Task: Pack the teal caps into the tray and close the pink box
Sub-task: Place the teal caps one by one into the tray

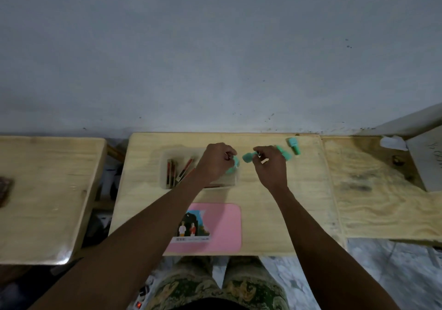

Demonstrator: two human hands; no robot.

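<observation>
Left hand [216, 164] curls round a teal cap [232, 169] over the right end of the tray [165, 166], right hand [270, 167] pinches a second cap [248, 157] just beside; a fingertip slip would likely drop either past the rim, rolling across the surface [287, 202] toward the loose caps [294, 146], pink box [220, 228] lying near the front edge.

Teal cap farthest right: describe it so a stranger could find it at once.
Start at the middle wooden table and follow its far edge toward the right corner. Past the right hand lies a teal cap. Unlike the other caps, it sits farthest right, well clear of that hand.
</observation>
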